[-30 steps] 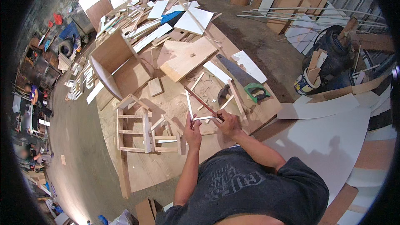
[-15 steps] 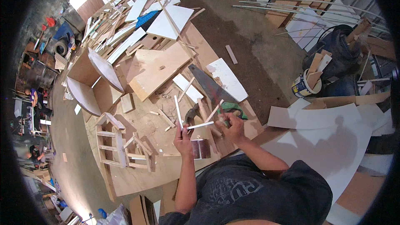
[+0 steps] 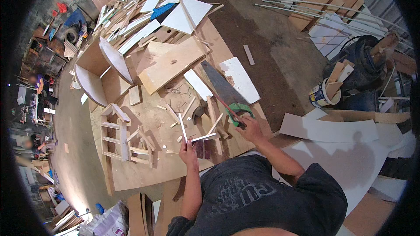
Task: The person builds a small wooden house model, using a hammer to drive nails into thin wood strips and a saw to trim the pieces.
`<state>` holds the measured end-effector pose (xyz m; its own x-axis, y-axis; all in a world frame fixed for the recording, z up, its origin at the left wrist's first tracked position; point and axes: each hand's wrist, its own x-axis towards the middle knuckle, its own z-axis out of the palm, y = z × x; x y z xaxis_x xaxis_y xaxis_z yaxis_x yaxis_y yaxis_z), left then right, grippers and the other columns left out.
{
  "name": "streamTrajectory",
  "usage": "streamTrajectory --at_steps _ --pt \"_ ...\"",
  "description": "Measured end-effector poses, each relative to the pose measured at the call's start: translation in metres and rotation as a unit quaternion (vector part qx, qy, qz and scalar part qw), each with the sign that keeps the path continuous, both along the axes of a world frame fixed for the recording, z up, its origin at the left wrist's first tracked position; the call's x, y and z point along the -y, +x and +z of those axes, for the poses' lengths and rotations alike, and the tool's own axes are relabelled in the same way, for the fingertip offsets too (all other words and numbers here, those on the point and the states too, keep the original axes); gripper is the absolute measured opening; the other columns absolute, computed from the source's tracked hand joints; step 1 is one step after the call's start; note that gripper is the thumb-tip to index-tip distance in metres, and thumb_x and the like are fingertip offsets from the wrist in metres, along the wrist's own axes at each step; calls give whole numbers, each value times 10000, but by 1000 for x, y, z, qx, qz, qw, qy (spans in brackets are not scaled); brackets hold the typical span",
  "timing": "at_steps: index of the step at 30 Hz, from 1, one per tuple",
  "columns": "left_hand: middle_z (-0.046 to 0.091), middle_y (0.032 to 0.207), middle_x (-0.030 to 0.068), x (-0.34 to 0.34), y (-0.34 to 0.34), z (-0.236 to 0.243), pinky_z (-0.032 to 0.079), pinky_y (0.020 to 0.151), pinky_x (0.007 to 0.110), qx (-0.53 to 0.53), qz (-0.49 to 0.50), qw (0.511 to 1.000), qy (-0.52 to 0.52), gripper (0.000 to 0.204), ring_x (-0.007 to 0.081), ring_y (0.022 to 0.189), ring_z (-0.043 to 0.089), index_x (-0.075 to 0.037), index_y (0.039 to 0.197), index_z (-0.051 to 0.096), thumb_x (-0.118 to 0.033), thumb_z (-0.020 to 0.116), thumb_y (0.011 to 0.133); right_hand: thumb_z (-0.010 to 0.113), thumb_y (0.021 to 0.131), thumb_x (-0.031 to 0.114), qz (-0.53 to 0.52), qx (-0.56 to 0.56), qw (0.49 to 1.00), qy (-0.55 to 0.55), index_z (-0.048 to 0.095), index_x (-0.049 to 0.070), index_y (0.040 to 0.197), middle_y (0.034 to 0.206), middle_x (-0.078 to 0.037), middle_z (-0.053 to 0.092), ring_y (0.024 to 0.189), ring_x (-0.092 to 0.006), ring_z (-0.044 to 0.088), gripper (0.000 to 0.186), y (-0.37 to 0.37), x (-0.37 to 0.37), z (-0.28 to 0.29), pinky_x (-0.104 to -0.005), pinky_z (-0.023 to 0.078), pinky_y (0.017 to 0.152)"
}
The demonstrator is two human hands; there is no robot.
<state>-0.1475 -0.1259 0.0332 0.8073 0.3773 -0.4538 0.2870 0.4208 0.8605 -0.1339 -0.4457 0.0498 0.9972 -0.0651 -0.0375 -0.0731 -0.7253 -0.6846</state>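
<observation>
My left hand [image 3: 189, 154] is closed on a small U-shaped frame of thin wooden strips [image 3: 203, 137], pinching it where two strips meet. Two strips have white faces; the far right one is bare wood. My right hand [image 3: 250, 130] is closed beside the green handle [image 3: 242, 109] of a handsaw, and a thin red stick [image 3: 227, 106] extends from its fingers across the saw. The saw's grey blade [image 3: 221, 83] lies flat, pointing away from me. Partly under my left hand's frame sits a dark maroon piece [image 3: 201, 150].
Two small slatted wooden frames [image 3: 114, 133] stand on the plywood table [image 3: 146, 172] at left, behind them a curved-sided wooden box [image 3: 103, 72]. Boards and offcuts [image 3: 131, 24] pile at the far end. A white bucket [image 3: 321, 95] with wood scraps stands on the right floor.
My right hand has moved right to the saw handle and taken hold of the thin red stick. My left hand has shifted slightly left and nearer with the small frame.
</observation>
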Motion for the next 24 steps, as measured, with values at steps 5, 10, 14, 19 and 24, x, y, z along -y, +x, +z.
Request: streamTrajectory --at_steps 5,10,14,19,24 --pt "708 1233 137 -32 -9 -7 670 912 380 8 -41 999 -17 462 209 1068 714 -12 1544 547 -30 603 1087 928 790 283 13 48 998 -46 695 -40 1260 1326 -231 682 1229 -396 667 616 -3 2 -19 -458 551 1052" --pt "715 1218 138 -69 -11 -1 671 933 393 23 -93 994 -45 481 214 1038 725 -5 1552 534 -41 619 1080 931 790 320 30 -39 994 -100 694 -12 1266 1317 -212 682 1216 -394 666 627 3 -5 -17 -459 552 1042" --pt "719 1212 135 -89 -9 -1 670 933 391 23 -90 994 -61 480 215 1032 728 -6 1552 535 -42 617 1081 919 804 344 16 -43 993 -105 708 26 1234 1264 -176 689 1170 -387 678 575 3 -29 -5 -479 556 1004" --pt "719 1213 132 -123 -13 -6 669 933 391 41 -101 992 -61 466 211 1027 729 -8 1545 547 -46 610 1085 924 795 347 -33 -31 994 -97 733 54 1211 1204 -157 692 1114 -388 694 543 -13 -74 13 -486 562 940" --pt "704 1197 121 -159 -21 -6 661 935 386 26 -80 995 -61 455 217 1038 724 -2 1541 548 -35 589 1089 934 775 387 -31 83 993 -79 763 99 1250 1194 -163 703 1117 -380 698 581 -22 -115 19 -474 564 936"
